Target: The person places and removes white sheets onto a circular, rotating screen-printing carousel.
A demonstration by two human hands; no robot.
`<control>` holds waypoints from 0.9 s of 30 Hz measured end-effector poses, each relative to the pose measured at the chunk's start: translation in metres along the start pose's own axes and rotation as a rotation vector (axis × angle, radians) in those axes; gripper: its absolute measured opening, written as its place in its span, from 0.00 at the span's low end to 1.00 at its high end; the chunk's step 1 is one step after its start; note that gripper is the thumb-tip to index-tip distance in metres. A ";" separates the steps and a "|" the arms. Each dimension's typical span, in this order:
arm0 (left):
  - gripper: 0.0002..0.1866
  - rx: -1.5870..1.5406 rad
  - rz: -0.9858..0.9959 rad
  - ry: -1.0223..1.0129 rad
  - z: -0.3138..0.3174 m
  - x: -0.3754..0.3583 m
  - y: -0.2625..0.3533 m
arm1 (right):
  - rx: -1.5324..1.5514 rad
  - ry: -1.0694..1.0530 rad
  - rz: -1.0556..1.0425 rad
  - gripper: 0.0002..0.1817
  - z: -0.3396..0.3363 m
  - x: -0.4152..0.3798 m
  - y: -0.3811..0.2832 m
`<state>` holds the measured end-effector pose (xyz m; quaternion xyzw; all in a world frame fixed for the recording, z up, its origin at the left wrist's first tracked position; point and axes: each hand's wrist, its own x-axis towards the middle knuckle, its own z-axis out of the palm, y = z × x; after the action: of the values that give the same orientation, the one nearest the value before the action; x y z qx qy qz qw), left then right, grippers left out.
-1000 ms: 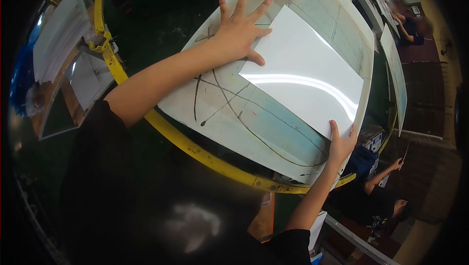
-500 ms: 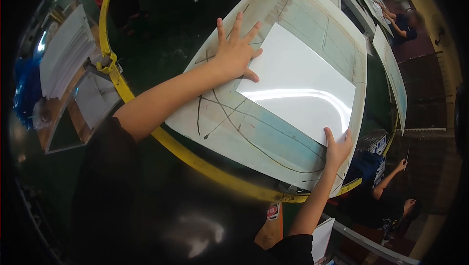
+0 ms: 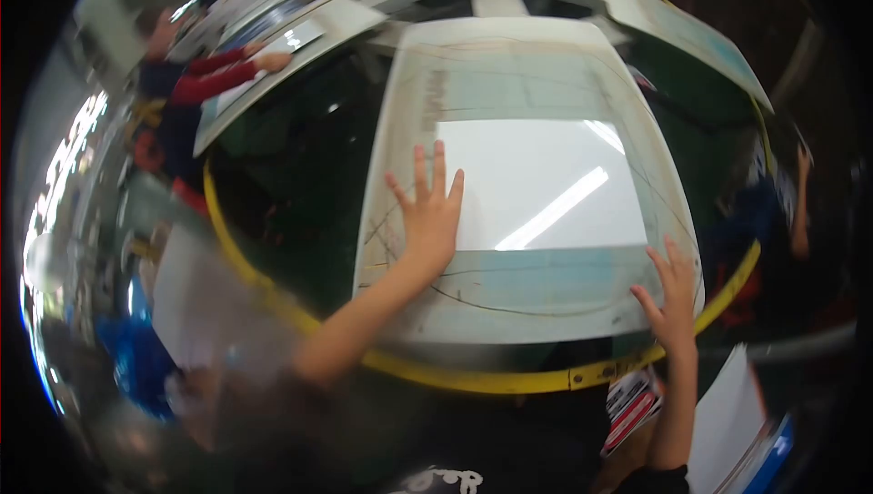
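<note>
A glossy white sheet lies flat on a pale, stained board with rounded corners and dark scrawled lines. My left hand is open at the sheet's left edge, its fingers spread and pointing away from me. Near the sheet's lower right corner, my right hand is also open, thumb and fingers apart over the board's right side. Neither hand grasps anything. Bright streaks of light reflect off the sheet.
A curved yellow rail runs in front of the board. More boards stand around the same frame. At left, a person in red sleeves works at another board. White sheets are stacked at lower right; blue plastic lies at left.
My view has swung, so board and sheet now appear more upright. Both hands stay spread; the right, earlier at the sheet's edge, now sits just off its corner.
</note>
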<state>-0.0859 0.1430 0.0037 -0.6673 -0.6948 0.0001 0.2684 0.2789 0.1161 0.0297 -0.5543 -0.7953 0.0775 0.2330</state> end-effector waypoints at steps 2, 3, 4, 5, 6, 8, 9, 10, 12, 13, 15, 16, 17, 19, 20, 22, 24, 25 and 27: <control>0.30 -0.270 0.053 0.094 -0.025 -0.027 0.020 | -0.129 0.048 0.058 0.29 -0.027 -0.053 0.019; 0.30 -0.541 0.072 0.028 -0.052 -0.044 0.030 | -0.164 0.066 0.144 0.30 -0.038 -0.090 0.041; 0.29 -0.657 0.097 0.030 -0.071 -0.058 0.041 | -0.163 0.088 0.292 0.31 -0.048 -0.124 0.055; 0.29 -0.775 0.116 0.023 -0.086 -0.071 0.053 | -0.205 0.058 0.423 0.36 -0.058 -0.156 0.069; 0.28 -0.856 0.166 0.017 -0.098 -0.083 0.066 | -0.309 -0.038 0.539 0.39 -0.069 -0.187 0.075; 0.27 -1.006 0.231 -0.012 -0.121 -0.099 0.084 | -0.438 -0.347 0.796 0.47 -0.098 -0.224 0.066; 0.26 -1.037 0.272 -0.014 -0.131 -0.101 0.093 | -0.376 -0.346 0.875 0.46 -0.099 -0.247 0.071; 0.26 -1.068 0.299 -0.015 -0.141 -0.104 0.101 | -0.317 -0.346 0.942 0.46 -0.100 -0.276 0.077; 0.24 -1.139 0.308 -0.006 -0.158 -0.107 0.117 | -0.227 -0.311 1.021 0.44 -0.099 -0.317 0.078; 0.24 -1.161 0.327 -0.005 -0.161 -0.108 0.124 | -0.196 -0.272 1.044 0.43 -0.098 -0.334 0.076; 0.24 -1.198 0.375 -0.006 -0.165 -0.111 0.136 | -0.135 -0.190 1.081 0.40 -0.093 -0.358 0.074; 0.24 -1.200 0.384 -0.006 -0.166 -0.112 0.141 | -0.109 -0.149 1.096 0.38 -0.089 -0.367 0.072; 0.24 -1.203 0.398 -0.007 -0.168 -0.113 0.145 | -0.084 -0.106 1.114 0.37 -0.085 -0.374 0.069; 0.24 -1.217 0.434 -0.013 -0.169 -0.116 0.152 | -0.126 -0.054 1.105 0.34 -0.081 -0.372 0.069; 0.23 -1.213 0.443 -0.045 -0.170 -0.117 0.154 | -0.177 -0.028 1.075 0.35 -0.079 -0.370 0.072; 0.22 -1.205 0.463 -0.105 -0.175 -0.120 0.158 | -0.265 0.004 0.984 0.35 -0.075 -0.353 0.075; 0.21 -1.223 0.480 -0.103 -0.177 -0.125 0.164 | -0.335 0.023 0.860 0.35 -0.071 -0.327 0.078; 0.21 -1.231 0.488 -0.097 -0.178 -0.126 0.166 | -0.310 0.000 0.873 0.36 -0.066 -0.325 0.085; 0.19 -1.222 0.498 -0.090 -0.181 -0.128 0.166 | -0.261 -0.036 0.894 0.37 -0.051 -0.323 0.099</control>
<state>0.1312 -0.0225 0.0512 -0.8395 -0.4054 -0.3041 -0.1959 0.4755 -0.1498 -0.0552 -0.8660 -0.4852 0.0792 0.0914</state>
